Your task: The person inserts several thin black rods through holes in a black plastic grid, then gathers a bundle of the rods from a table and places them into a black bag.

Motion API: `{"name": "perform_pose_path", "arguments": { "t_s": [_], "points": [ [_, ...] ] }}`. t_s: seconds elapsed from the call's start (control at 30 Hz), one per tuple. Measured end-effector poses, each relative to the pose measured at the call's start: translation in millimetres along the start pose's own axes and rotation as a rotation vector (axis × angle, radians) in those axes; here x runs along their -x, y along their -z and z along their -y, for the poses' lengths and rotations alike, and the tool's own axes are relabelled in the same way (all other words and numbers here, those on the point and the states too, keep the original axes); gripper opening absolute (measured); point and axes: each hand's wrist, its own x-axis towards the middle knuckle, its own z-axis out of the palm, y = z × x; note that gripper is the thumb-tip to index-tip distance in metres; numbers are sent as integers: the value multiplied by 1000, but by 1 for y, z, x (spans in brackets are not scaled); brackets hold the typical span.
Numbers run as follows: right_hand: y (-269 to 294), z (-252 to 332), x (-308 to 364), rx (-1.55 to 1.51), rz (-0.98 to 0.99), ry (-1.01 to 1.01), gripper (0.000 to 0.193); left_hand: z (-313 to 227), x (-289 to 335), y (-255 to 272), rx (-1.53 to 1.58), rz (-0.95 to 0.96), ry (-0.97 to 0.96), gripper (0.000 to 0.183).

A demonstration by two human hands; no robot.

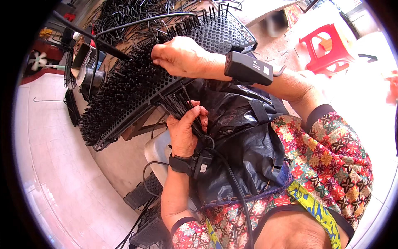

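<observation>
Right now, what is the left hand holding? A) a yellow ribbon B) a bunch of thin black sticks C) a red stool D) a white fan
B: the left hand is closed around a bunch of thin black sticks, just under the perforated black panel that the right hand is pressing on.

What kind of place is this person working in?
Probably a small home workshop doing piecework by hand: a black perforated panel packed with pins, a heap of loose black pins behind it, and a red plastic stool on the tiled floor.
</observation>
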Motion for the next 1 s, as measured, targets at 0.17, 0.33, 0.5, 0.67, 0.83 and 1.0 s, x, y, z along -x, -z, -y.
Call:
{"name": "perform_pose_path", "arguments": {
  "t_s": [0.17,0.33,0.5,0.67,0.83,1.0],
  "points": [
    [2,-5,-2,34,7,-45,10,1,-1,3,26,-1,-10,16],
    [1,-6,-3,52,19,-28,8,0,0,2,52,9,-10,16],
    [4,-11,-12,103,113,-29,8,0,0,0,38,17,-11,15],
    [20,-2,-3,3,148,-23,28,1,-1,1,50,19,-3,15],
    [38,24,36,-616,463,-554,23,-1,0,0,18,0,-14,16],
    [39,23,47,-797,245,-739,13,-1,-1,-2,-12,1,-20,17]
  ]
}}
